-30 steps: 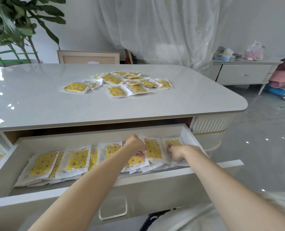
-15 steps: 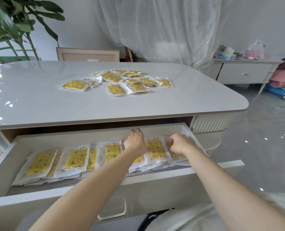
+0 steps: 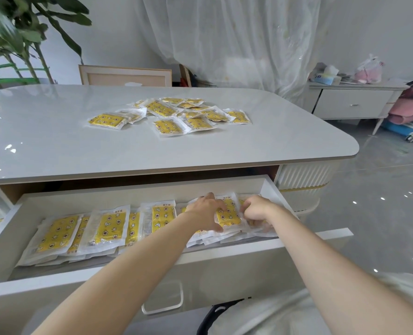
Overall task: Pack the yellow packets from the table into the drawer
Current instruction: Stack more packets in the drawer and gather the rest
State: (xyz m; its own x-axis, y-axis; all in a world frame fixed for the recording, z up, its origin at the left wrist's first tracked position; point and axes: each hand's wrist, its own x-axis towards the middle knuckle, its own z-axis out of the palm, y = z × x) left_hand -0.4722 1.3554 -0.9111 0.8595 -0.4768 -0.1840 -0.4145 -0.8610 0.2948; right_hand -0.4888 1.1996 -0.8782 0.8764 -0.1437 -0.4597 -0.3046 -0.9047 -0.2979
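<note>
About twelve yellow packets (image 3: 170,125) lie scattered on your glossy grey table (image 3: 55,146), with a white curtain (image 3: 224,39) behind it. At least seven packed packets (image 3: 109,228) lie flat in the open drawer (image 3: 128,192), in one overlapping row, long sides front to back. Your left hand (image 3: 206,211) rests spread on the right end; your right hand (image 3: 256,210) pinches the top packet (image 3: 228,213) there with curled fingers.

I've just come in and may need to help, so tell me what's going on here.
A person is packing yellow packets into the open drawer under the table. A row of packets already lies along the drawer. Both hands work at its right end. The left hand lies with spread fingers on a packet. The right hand, fingers curled, seems to pinch that packet's right edge. A loose pile of packets is left on the table.
</note>
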